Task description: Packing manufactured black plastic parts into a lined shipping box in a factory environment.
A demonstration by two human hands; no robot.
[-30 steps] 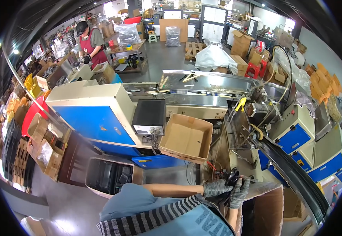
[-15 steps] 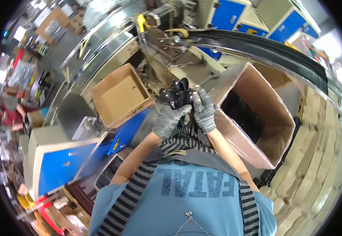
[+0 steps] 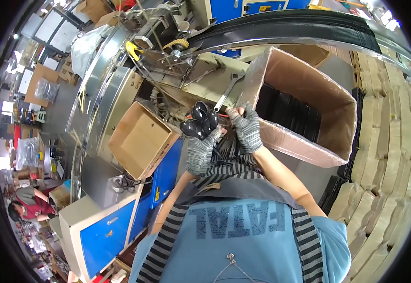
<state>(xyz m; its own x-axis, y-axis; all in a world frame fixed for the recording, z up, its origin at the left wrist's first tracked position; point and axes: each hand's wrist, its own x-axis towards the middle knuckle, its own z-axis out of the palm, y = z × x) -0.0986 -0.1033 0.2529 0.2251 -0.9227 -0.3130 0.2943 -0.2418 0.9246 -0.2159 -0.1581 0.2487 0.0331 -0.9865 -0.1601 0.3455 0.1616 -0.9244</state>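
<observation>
A bunch of glossy black spoons, their rounded bowls fanned out, stands up from my left hand. That hand wears a grey knit glove with bare fingertips and is closed round the lower part of the bunch; the handles are mostly hidden. My right hand, gloved the same way, is apart from the spoons and close to the near left rim of a large carton. Its fingers are loosely bent and a little apart, with nothing visible in them. Black pieces lie inside the carton.
An open shallow cardboard box stands on the left. Ahead lie a wrench and a machine with a yellow knob. A black belt curves across the far side. Blue-doored cabinets and stacked pale bundles flank me.
My right hand has come away from the spoons toward the carton. The left hand still holds the bunch, now tilted more to the left. The view has turned somewhat.
</observation>
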